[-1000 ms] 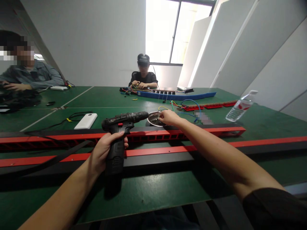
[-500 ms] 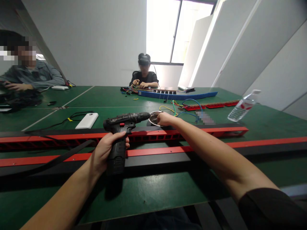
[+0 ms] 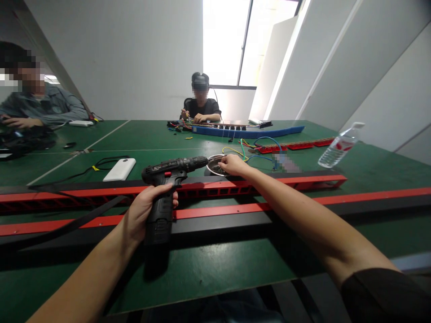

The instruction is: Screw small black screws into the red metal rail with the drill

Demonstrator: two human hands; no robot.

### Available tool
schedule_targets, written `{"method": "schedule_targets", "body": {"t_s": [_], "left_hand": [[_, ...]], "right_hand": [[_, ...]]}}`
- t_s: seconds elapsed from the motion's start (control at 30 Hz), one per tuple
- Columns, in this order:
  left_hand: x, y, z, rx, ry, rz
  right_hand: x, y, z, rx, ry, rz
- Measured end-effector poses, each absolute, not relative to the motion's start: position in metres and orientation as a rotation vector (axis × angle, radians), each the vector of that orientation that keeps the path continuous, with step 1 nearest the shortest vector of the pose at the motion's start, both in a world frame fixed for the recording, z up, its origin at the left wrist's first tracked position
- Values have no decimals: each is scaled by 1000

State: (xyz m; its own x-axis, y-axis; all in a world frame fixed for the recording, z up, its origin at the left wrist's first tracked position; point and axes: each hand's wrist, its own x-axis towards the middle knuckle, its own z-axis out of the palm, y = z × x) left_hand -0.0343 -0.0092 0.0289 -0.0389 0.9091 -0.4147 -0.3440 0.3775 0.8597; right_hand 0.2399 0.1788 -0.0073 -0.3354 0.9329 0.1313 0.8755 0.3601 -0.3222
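Observation:
My left hand [image 3: 141, 213] is wrapped round the grip of a black cordless drill [image 3: 166, 184], whose nose points right toward a small metal bowl [image 3: 213, 166] of dark screws. My right hand [image 3: 234, 164] reaches over the bowl's right rim with fingers bent down into it; what they pinch, if anything, is hidden. Both hands work above long red and black metal strips [image 3: 303, 204] that lie across the green table [image 3: 215, 264] in front of me.
A white power bank [image 3: 120, 169] with a black cable lies left of the drill. A plastic water bottle [image 3: 336, 150] lies at the right. Coloured wires [image 3: 259, 150], red strips and a blue strip [image 3: 249, 132] sit farther back. Two other people sit at the table's far and left sides.
Almost nothing has moved. My right hand stays at the bowl with its fingers shifting slightly; the drill and my left hand keep their place.

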Motion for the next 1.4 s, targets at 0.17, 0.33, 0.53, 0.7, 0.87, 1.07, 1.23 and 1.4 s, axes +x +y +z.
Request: {"method": "schedule_targets", "body": {"t_s": [0.17,0.33,0.53,0.7,0.87,1.07,1.23,1.4], "left_hand": [[-33,-11,32,579,1215,1101],[-33,-12,30,656,1218,1115],[-33,-11,23,753,1212,1127],[-33,-14,20,846,1202,1139],[-29,-18,25,841,1248,1133],[-24,-21,30,800,1297,1146],[-26,-18,25,794,1320,1150],[-29,-16,20,830,1290,1133]], "right_hand": [[249,171,-4,-1507,-2296,420],[258,154,1,-1328,-1970,765],[263,124,-3,-1290,-1609,972],[270,120,-12,-1076,-1361,1259],[275,128,-16,-1001,-1316,1357],[275,130,-20,-985,-1386,1365],[276,125,-16,-1002,-1410,1351],[272,118,-8,-998,-1398,1380]]}}
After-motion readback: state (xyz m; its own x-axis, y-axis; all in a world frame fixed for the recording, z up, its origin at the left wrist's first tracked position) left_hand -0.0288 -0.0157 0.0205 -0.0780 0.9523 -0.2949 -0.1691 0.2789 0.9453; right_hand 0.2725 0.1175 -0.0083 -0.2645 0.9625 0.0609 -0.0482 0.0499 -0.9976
